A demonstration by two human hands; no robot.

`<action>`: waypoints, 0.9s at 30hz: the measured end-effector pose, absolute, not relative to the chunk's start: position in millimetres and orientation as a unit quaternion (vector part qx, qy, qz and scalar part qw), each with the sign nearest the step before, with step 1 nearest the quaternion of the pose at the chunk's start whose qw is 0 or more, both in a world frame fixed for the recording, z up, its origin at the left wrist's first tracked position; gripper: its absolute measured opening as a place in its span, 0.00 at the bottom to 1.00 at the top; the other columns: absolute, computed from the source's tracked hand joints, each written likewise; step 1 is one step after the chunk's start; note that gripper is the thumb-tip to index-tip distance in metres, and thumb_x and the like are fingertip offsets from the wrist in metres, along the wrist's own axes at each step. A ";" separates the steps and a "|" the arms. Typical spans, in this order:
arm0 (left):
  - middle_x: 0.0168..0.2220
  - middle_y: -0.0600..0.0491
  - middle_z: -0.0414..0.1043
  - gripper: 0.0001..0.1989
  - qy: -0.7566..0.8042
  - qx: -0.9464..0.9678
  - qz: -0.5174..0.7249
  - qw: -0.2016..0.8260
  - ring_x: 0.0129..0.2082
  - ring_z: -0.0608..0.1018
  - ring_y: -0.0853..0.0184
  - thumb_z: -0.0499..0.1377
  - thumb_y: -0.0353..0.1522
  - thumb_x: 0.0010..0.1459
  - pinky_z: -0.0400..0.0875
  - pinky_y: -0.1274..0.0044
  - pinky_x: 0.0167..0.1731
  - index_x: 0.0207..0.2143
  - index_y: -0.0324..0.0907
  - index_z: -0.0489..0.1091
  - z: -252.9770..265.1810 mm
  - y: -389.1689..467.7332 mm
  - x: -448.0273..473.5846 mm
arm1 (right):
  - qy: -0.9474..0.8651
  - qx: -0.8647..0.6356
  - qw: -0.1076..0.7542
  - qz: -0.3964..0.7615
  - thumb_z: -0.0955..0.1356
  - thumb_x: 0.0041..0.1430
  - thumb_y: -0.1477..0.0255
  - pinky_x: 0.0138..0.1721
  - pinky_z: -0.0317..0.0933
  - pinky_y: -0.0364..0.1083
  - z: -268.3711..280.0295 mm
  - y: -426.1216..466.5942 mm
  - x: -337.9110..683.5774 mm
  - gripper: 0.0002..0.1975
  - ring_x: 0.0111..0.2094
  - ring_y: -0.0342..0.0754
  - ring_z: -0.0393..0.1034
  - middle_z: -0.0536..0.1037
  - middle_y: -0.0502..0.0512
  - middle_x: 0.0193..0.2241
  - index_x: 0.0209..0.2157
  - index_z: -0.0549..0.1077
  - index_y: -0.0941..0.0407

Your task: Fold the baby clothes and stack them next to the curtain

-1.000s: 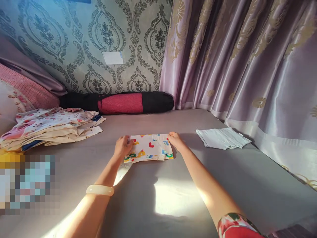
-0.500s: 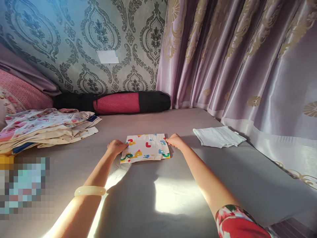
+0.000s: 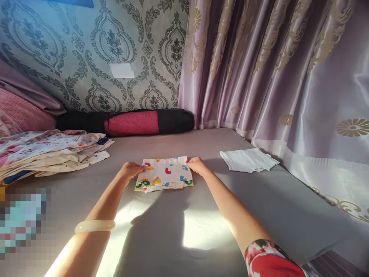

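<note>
A small folded garment [image 3: 164, 173], white with red, yellow, green and blue prints, lies on the grey bed sheet in front of me. My left hand [image 3: 130, 170] pinches its left edge, thumb and fingers together. On the opposite side my right hand [image 3: 197, 165] grips the right edge the same way. Layers of the garment show along its near edge, where the lower one sticks out past the upper one. A pale bangle [image 3: 95, 226] circles my left forearm.
A folded white garment [image 3: 249, 159] lies to the right, near the curtain [image 3: 259, 77]. Several stacked printed clothes [image 3: 54, 154] are at the left. A black and pink roll [image 3: 129, 123] rests against the patterned wall. A blurred patch [image 3: 21, 223] covers something at lower left.
The whole view has shifted slightly, so things sit a little further left. Both hands keep their hold, and the garment's upper layer looks slightly raised at the near edge, showing more underneath.
</note>
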State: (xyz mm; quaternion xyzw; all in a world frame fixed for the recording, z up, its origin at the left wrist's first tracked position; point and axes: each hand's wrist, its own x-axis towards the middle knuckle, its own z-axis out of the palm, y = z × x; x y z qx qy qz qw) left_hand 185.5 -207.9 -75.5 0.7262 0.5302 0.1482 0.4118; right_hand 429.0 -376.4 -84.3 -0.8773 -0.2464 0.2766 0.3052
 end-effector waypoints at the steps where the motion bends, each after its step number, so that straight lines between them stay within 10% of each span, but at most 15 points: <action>1: 0.18 0.55 0.67 0.16 0.534 0.714 0.144 0.430 0.21 0.65 0.69 0.67 0.44 0.38 0.56 0.78 0.21 0.20 0.40 0.73 -71.2 -208.5 185.1 | -0.238 -0.874 0.314 0.286 0.71 0.49 0.72 0.16 0.43 0.38 -81.6 -377.2 426.6 0.06 0.15 0.37 0.55 0.61 0.43 0.12 0.22 0.72 0.56; 27: 0.17 0.58 0.65 0.19 0.393 0.703 0.145 0.575 0.20 0.59 0.75 0.68 0.44 0.28 0.48 0.79 0.21 0.21 0.39 0.75 -17.3 -273.0 283.9 | -0.162 -0.872 0.381 0.261 0.70 0.52 0.79 0.14 0.38 0.37 -14.2 -465.1 493.0 0.03 0.13 0.34 0.48 0.59 0.41 0.11 0.26 0.74 0.59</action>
